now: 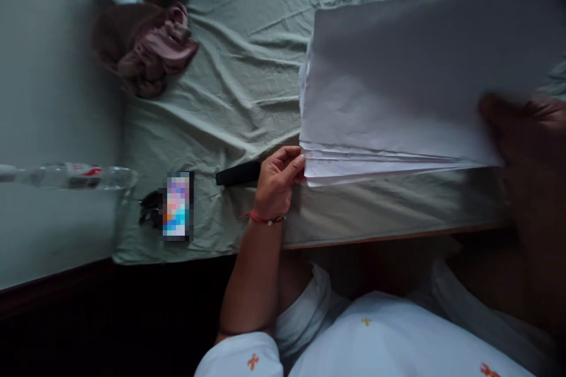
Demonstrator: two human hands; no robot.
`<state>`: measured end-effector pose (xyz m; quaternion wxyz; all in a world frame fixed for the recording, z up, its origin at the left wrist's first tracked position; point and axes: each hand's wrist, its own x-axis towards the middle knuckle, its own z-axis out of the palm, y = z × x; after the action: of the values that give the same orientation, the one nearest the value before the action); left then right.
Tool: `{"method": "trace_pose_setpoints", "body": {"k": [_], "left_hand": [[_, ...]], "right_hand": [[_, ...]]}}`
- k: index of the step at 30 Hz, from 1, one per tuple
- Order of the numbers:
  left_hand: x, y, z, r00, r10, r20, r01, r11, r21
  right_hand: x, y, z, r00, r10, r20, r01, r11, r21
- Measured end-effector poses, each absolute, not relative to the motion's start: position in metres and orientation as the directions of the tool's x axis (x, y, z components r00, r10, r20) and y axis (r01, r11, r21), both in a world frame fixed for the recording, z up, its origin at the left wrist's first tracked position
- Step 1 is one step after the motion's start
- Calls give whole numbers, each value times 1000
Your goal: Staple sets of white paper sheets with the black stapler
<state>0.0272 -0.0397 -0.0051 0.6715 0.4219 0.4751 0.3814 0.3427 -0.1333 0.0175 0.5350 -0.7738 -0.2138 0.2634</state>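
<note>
A thick stack of white paper sheets point(411, 76) lies on the green sheet point(247, 70) of a bed. My left hand point(276, 182) pinches the near left corner of the stack, fingers curled on the sheet edges; a red cord sits on its wrist. Blurred and close to the camera, my right hand point(526, 129) holds the right edge of the top sheets, which are lifted a little above the rest. A black marker point(239, 174) lies on the sheet just left of my left hand.
A phone point(177, 205) with dark keys beside it lies near the bed's front edge. A crumpled pink cloth point(154, 53) sits at the upper left. A clear plastic bottle point(71, 177) lies at the far left on a pale surface.
</note>
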Motion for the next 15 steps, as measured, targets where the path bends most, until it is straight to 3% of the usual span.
{"method": "trace_pose_setpoints", "body": {"k": [3,7,15], "left_hand": [[26,-41,-5,311,896,-318,-148,376,915],[25,-41,-7,346,874,-340,-138,406,904],[22,-40,-6,221,917,-332,-114,363,925]], "right_hand": [[340,-132,21,818,526,-233,-33,-362,-932],[340,-132,20,798,568,-202,-8,-326,-945],[348,-132,9,775,602,-193,23,-333,-943]]}}
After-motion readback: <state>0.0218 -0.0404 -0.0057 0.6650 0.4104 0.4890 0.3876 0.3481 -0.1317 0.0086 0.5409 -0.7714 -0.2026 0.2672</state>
